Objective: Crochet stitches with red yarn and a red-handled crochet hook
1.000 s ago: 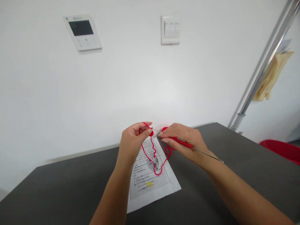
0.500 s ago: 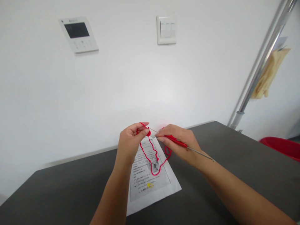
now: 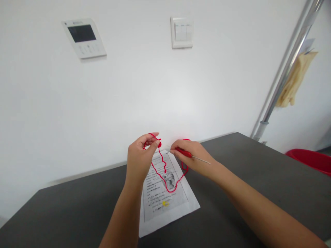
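Observation:
My left hand [image 3: 141,151] pinches a small red crocheted piece [image 3: 159,144] between thumb and fingers, with red yarn [image 3: 170,191] running over the raised index finger. One short strand hangs from the piece, and a longer strand loops down across the printed sheet and back up to the right. My right hand [image 3: 191,153] is closed round the red handle of a crochet hook [image 3: 184,152], whose metal rear end points down to the right. The hook's front tip is too faint to make out; a gap separates the two hands.
Under the hands lies a printed paper sheet [image 3: 169,217] with a yellow mark, on a dark grey table [image 3: 245,193]. Behind is a white wall with a panel [image 3: 84,38] and a switch [image 3: 181,32]. A metal pole [image 3: 287,75] and a red rounded object [image 3: 310,161] are at the right.
The crochet hook has come away from the red piece, and its rear end now sticks out less. My left hand has shifted slightly left with the piece.

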Motion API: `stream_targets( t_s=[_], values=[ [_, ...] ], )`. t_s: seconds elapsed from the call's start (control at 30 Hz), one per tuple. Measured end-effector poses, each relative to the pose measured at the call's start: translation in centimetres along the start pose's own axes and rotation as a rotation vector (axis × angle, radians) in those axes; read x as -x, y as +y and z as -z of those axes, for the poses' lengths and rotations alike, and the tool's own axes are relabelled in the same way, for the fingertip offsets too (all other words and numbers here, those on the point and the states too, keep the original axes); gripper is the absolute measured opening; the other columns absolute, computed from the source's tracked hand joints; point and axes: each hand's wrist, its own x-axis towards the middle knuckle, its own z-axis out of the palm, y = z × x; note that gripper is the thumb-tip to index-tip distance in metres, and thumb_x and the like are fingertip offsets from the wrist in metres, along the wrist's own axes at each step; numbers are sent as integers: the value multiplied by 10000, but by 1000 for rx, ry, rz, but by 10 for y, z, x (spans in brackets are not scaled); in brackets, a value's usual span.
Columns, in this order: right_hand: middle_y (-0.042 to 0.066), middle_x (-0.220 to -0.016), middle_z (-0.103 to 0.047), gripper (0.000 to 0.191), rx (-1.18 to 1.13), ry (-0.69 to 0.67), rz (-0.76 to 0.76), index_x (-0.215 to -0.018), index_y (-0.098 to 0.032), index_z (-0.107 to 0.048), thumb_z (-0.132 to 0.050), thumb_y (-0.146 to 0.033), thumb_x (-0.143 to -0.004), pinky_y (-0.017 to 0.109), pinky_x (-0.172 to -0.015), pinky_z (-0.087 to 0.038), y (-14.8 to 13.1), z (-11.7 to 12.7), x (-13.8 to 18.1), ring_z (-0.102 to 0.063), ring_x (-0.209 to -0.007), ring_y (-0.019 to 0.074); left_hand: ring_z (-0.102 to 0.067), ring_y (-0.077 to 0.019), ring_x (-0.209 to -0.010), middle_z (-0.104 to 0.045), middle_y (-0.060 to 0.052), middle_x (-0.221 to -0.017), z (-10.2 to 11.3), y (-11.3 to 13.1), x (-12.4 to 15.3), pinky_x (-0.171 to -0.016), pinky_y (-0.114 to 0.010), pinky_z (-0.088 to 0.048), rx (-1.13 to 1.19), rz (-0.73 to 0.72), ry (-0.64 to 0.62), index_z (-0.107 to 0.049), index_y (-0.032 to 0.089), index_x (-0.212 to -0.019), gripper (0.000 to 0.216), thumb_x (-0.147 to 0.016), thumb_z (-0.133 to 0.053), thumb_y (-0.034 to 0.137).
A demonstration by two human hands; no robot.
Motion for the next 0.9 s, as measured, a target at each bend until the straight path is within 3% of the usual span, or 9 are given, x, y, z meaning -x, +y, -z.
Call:
stream_targets(
  t_s=[0.07, 0.17, 0.23, 0.4, 0.5, 0.57, 0.67, 0.73, 0.9],
  values=[
    [86, -984, -762, 157, 213, -272, -6, -1034, -151, -679, -535, -212, -1020, 280, -782, -483, 12, -12, -5, -694, -914, 189, -676, -180, -723, -735, -10, -727, 0, -1, -2, -770, -314, -514, 15, 11, 13, -805, 163, -932, 234, -707, -787, 224],
    [110, -876, -759, 118, 297, -441, -19, -887, -120, -706, -617, -49, -918, 278, -731, -480, 34, -39, -7, -705, -844, 210, -675, -181, -729, -731, -17, -717, -1, -3, -3, -779, -315, -515, 23, 22, 9, -804, 158, -894, 205, -695, -780, 199],
    [122, -909, -750, 115, 346, -513, -27, -913, -103, -710, -620, -31, -918, 294, -776, -511, 48, -57, -5, -705, -874, 207, -673, -184, -725, -730, -22, -706, -2, -3, -4, -780, -319, -514, 24, 28, -1, -804, 159, -867, 184, -686, -775, 183],
    [74, -1140, -700, 219, 412, -594, -21, -1144, -140, -668, -649, -293, -989, 443, -928, -576, 66, -75, 1, -688, -1042, 220, -668, -183, -726, -735, -27, -723, -2, -5, -5, -780, -319, -512, 50, 31, -18, -807, 156, -874, 200, -680, -789, 199],
    [123, -1170, -707, 196, 416, -599, -5, -1159, -106, -675, -606, -172, -989, 441, -967, -544, 56, -68, 0, -677, -1101, 249, -666, -182, -729, -737, -28, -733, -1, -7, -4, -785, -319, -513, 45, 15, -16, -812, 154, -894, 215, -687, -788, 209],
    [169, -1094, -742, 205, 380, -634, 29, -1052, -72, -728, -554, -47, -947, 360, -912, -531, 39, -59, 1, -701, -1048, 254, -667, -181, -736, -738, -27, -737, 0, -7, -4, -791, -320, -515, 35, 3, -13, -814, 157, -905, 220, -694, -779, 205],
    [78, -902, -791, 154, 282, -739, 109, -924, -157, -774, -622, -136, -913, 276, -714, -514, 6, -51, 5, -739, -831, 210, -672, -181, -748, -739, -24, -737, 1, -7, -4, -791, -316, -520, 36, 5, -9, -813, 157, -920, 227, -700, -771, 198],
    [64, -882, -801, 152, 241, -791, 153, -916, -179, -785, -634, -170, -911, 264, -678, -503, -13, -53, 11, -747, -813, 207, -673, -179, -751, -739, -22, -739, 1, -7, -5, -786, -312, -522, 46, 6, -7, -811, 156, -924, 232, -700, -772, 196],
    [234, -1033, -767, 243, 262, -781, 179, -1048, -42, -747, -630, -231, -950, 395, -818, -560, -29, -85, 23, -734, -1019, 347, -667, -174, -736, -738, -22, -734, 0, -7, -4, -776, -307, -521, 52, -3, -15, -813, 157, -907, 220, -693, -780, 196]
  ],
)
